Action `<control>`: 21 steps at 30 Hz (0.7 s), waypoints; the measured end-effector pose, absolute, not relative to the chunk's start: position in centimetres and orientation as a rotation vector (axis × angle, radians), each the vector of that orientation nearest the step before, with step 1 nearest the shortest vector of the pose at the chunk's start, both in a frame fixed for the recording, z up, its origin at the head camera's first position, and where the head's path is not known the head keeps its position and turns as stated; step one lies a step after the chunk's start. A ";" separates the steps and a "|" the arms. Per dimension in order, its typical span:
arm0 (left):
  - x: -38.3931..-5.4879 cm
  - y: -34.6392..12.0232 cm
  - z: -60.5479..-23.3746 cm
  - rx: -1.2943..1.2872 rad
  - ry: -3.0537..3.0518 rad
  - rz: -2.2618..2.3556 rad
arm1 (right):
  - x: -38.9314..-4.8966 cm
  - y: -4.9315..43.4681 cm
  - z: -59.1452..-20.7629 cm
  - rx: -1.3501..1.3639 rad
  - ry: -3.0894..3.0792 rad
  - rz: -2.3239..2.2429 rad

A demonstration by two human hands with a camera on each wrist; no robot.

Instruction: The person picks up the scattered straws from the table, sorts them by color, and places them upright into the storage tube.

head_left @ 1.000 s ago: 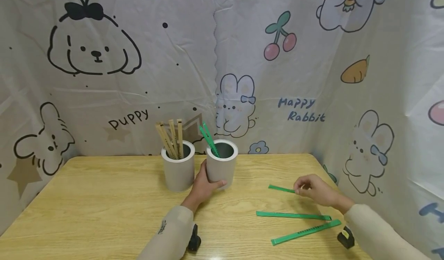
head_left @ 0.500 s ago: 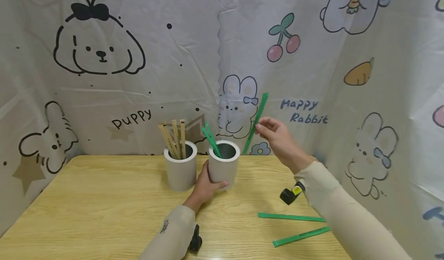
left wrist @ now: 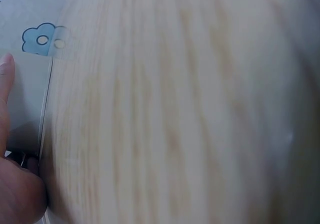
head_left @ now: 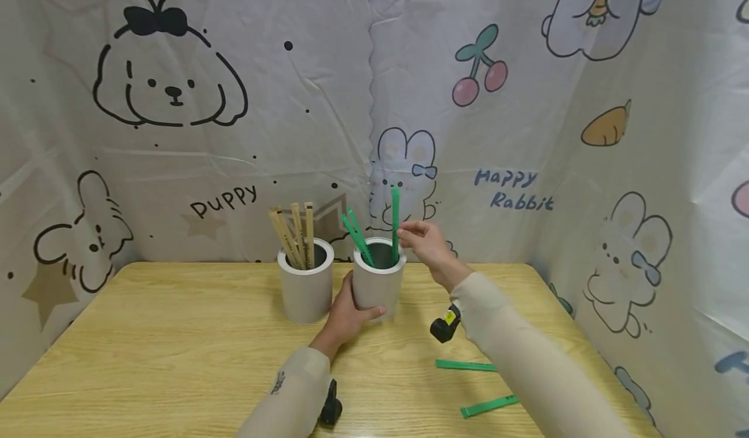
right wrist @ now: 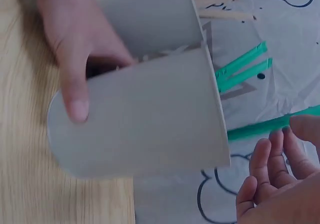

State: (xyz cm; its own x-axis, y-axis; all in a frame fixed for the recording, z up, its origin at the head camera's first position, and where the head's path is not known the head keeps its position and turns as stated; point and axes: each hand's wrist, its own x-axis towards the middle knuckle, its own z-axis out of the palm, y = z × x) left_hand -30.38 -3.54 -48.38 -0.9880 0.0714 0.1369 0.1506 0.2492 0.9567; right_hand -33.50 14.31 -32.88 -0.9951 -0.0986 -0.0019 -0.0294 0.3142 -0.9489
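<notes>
My left hand holds the right-hand white cylindrical holder low down, thumb across its front. My right hand pinches a slim green printed stick packet, which stands nearly upright with its lower end inside that holder's mouth. Two more green stick packets lean left in the same holder. In the right wrist view, the thumb and fingertips meet the green packet just beyond the holder's rim. Only part of the left hand shows in the left wrist view, against the holder's side.
Left of it stands a matching white holder with several beige printed sticks. Two green packets, an upper one and a lower one, lie on the wooden table, partly behind my right sleeve. A printed curtain hangs behind.
My right hand has lifted a green packet off the table, carried it left and lowered its end into the right-hand holder. The left hand keeps its hold.
</notes>
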 end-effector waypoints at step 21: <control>-30.3 -3.5 -48.4 -0.232 -2.410 -1.863 | -25.8 32.5 -40.4 -0.490 2.456 -1.225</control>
State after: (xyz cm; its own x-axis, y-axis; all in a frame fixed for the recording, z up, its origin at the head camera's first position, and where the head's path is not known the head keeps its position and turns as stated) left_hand -30.34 -3.52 -48.44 -0.9848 0.0672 0.1604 0.1721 0.2461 0.9538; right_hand -25.78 32.54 -40.40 -0.8782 -0.4521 -0.1558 -0.1475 0.5661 -0.8111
